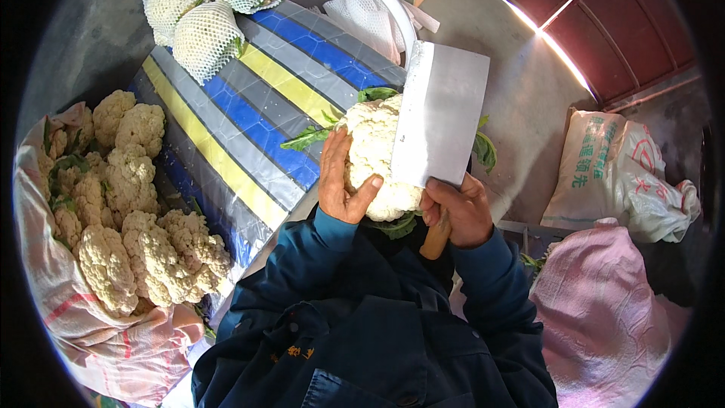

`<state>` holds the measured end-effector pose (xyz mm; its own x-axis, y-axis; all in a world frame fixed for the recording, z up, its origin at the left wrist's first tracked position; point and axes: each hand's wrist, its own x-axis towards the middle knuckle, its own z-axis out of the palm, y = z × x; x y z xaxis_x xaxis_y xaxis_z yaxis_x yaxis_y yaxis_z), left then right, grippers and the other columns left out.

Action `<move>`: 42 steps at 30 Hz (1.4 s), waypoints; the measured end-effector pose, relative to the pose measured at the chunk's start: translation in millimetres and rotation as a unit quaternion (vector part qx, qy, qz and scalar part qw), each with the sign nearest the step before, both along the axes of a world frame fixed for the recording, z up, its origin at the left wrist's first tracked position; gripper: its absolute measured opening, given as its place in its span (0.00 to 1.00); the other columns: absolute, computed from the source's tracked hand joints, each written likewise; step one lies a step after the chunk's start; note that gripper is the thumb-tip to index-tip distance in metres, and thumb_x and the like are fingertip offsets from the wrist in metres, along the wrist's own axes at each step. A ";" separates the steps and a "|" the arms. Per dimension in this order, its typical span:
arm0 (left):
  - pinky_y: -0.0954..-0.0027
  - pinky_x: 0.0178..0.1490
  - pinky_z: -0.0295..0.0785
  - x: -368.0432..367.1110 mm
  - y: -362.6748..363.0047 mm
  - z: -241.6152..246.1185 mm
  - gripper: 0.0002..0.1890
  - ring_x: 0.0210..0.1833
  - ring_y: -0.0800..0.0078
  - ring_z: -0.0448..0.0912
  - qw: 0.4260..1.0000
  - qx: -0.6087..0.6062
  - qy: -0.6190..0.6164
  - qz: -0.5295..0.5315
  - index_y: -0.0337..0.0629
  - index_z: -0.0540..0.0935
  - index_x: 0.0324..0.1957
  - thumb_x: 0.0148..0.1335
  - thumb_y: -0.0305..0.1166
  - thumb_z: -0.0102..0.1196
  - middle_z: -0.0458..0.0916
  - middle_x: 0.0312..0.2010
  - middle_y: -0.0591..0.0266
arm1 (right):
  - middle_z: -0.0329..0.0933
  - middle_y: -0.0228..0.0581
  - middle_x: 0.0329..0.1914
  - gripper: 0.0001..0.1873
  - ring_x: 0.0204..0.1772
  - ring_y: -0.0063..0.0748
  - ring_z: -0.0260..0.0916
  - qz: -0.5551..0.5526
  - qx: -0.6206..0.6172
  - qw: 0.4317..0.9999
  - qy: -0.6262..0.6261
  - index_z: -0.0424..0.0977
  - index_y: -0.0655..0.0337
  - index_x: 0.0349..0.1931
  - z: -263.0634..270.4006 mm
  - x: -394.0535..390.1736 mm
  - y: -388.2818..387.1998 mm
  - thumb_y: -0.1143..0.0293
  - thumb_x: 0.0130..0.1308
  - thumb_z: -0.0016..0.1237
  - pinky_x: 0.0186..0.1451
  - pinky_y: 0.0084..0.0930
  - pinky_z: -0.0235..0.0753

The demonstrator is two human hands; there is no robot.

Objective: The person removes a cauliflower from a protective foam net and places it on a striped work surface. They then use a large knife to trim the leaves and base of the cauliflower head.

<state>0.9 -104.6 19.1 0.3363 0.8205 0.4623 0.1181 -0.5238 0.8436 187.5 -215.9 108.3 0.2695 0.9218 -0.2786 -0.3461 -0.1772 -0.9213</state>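
Observation:
A white cauliflower head (368, 141) with some green leaves is held close in front of my body, beside the table. Against its left side rests my left hand (342, 181), fingers and thumb spread around the curd. My right hand (464, 209) grips a cleaver by its wooden handle (436, 233). The broad steel cleaver blade (442, 116) stands over the right part of the cauliflower and hides it. From this angle I cannot tell whether the edge touches the head.
Several cauliflowers in white foam net sleeves (207, 34) sit at the far end of the striped table cover (272, 102). Trimmed cauliflowers (133, 198) fill a cloth-lined container (85, 334) on the left. Spare foam nets (368, 17), a woven sack (595, 164) and a pink cloth (600, 306) lie around.

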 end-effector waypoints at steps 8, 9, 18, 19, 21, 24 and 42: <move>0.46 0.78 0.51 -0.7 -0.1 3.2 0.40 0.78 0.38 0.57 1.000 -0.012 0.002 -0.006 0.27 0.68 0.69 0.59 0.39 0.67 0.64 0.72 0.34 | 0.81 0.40 0.28 0.05 0.25 0.28 0.74 -0.054 0.012 0.997 0.059 0.79 0.65 0.41 -8.2 -15.3 -5.8 0.73 0.71 0.51 0.30 0.25 0.75; 0.47 0.78 0.50 -0.8 0.0 3.4 0.40 0.78 0.38 0.57 1.000 -0.013 -0.001 -0.008 0.27 0.67 0.69 0.60 0.39 0.67 0.64 0.72 0.35 | 0.81 0.39 0.28 0.05 0.25 0.28 0.74 -0.059 0.013 0.996 0.065 0.79 0.64 0.41 -10.5 -16.2 -6.3 0.73 0.71 0.51 0.30 0.25 0.75; 0.47 0.79 0.50 -1.6 0.4 0.1 0.39 0.78 0.39 0.56 1.000 -0.014 0.002 -0.009 0.27 0.67 0.69 0.62 0.39 0.65 0.64 0.72 0.36 | 0.82 0.39 0.28 0.05 0.25 0.27 0.74 -0.085 0.038 0.993 0.078 0.79 0.64 0.43 -16.7 -27.7 -8.7 0.74 0.71 0.51 0.30 0.25 0.76; 0.47 0.79 0.50 -1.4 0.6 0.0 0.39 0.78 0.39 0.57 1.000 -0.014 0.001 -0.009 0.27 0.67 0.69 0.62 0.39 0.65 0.64 0.72 0.36 | 0.82 0.39 0.28 0.05 0.24 0.27 0.74 -0.086 0.042 0.992 0.084 0.79 0.64 0.43 -17.8 -28.2 -8.5 0.74 0.71 0.52 0.30 0.25 0.76; 0.47 0.79 0.50 -1.3 1.2 -0.3 0.39 0.78 0.39 0.57 1.000 -0.011 -0.002 -0.009 0.27 0.67 0.69 0.62 0.39 0.65 0.64 0.72 0.36 | 0.81 0.39 0.28 0.04 0.24 0.27 0.74 -0.095 0.032 0.991 0.083 0.79 0.63 0.42 -11.7 -31.1 -6.4 0.74 0.72 0.51 0.30 0.26 0.76; 0.47 0.79 0.50 -1.6 2.5 -3.0 0.38 0.78 0.39 0.57 1.000 -0.003 -0.009 -0.009 0.26 0.67 0.69 0.62 0.39 0.65 0.64 0.72 0.35 | 0.80 0.38 0.28 0.04 0.24 0.27 0.73 -0.098 0.028 0.992 0.080 0.79 0.63 0.41 -9.2 -34.5 -4.9 0.74 0.73 0.50 0.30 0.26 0.76; 0.47 0.79 0.50 0.0 0.3 -4.5 0.40 0.78 0.38 0.58 1.000 -0.002 -0.015 -0.005 0.27 0.68 0.69 0.58 0.38 0.68 0.64 0.72 0.35 | 0.81 0.42 0.28 0.06 0.25 0.29 0.75 -0.157 0.088 0.983 0.048 0.78 0.66 0.38 7.7 -30.5 -17.2 0.73 0.73 0.51 0.30 0.26 0.75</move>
